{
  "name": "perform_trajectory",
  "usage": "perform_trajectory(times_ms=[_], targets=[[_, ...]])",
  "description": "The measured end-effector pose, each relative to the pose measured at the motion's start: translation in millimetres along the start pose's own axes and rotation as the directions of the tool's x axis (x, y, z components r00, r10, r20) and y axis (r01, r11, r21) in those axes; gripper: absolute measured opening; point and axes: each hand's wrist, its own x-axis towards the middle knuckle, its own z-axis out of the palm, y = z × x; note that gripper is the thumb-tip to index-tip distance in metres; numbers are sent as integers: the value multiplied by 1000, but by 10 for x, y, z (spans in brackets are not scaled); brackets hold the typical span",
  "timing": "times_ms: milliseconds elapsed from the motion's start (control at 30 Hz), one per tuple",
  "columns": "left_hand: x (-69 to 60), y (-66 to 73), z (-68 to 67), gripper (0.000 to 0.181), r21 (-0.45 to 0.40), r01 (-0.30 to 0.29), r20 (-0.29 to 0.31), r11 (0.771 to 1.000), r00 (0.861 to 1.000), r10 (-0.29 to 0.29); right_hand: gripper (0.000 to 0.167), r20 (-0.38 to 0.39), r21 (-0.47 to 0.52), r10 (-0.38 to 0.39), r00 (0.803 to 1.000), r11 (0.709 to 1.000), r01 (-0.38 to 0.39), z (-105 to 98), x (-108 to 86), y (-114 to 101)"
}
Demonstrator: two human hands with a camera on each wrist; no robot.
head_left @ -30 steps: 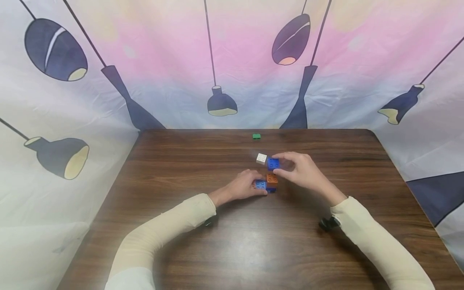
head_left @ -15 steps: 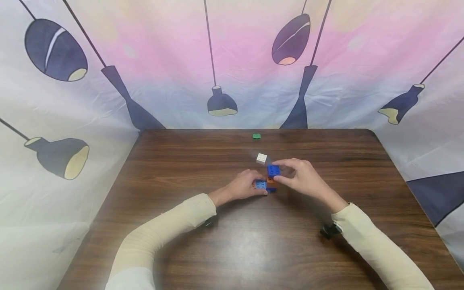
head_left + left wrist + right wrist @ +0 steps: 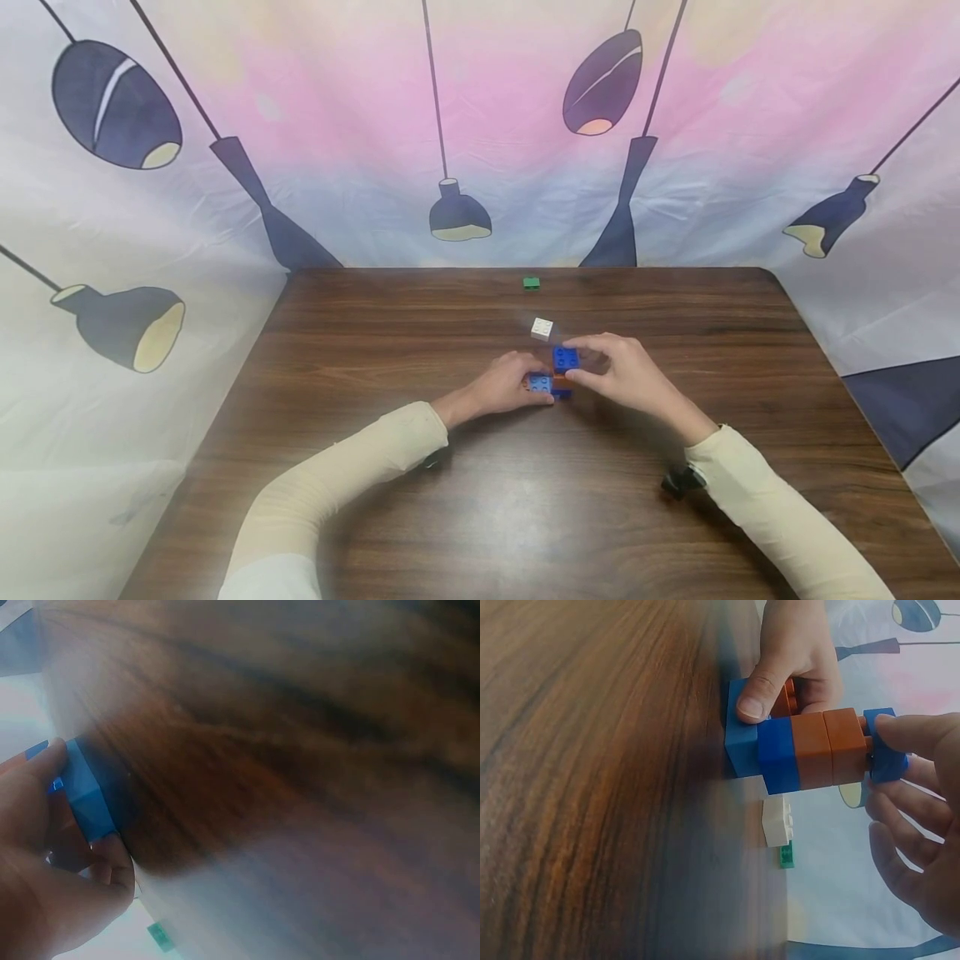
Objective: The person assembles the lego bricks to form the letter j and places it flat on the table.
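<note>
Dark-blue brick (image 3: 566,358) nearer, pinched by right hand (image 3: 628,370), pale-blue brick (image 3: 539,383) by left hand (image 3: 502,383), table edges (image 3: 420,271) distant.

Desk (image 3: 480,508): dark brown wood grain, far right corner rounded
Green brick (image 3: 531,284): near far edge
White brick (image 3: 542,330): farther in
Light-blue brick (image 3: 539,384): farthest from that edge

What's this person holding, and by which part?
The right grip pinches the top blue block by opposite sides; the left grip, the light-blue block, likewise.
</note>
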Motion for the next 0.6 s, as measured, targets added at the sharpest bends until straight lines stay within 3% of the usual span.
perform_trajectory(times_ms=[600], targets=[[-12,18,-17,47,-7,-2,4,1000,1000,2,40,-6,-12,10,1000,1000,-10,17,-27,-3]])
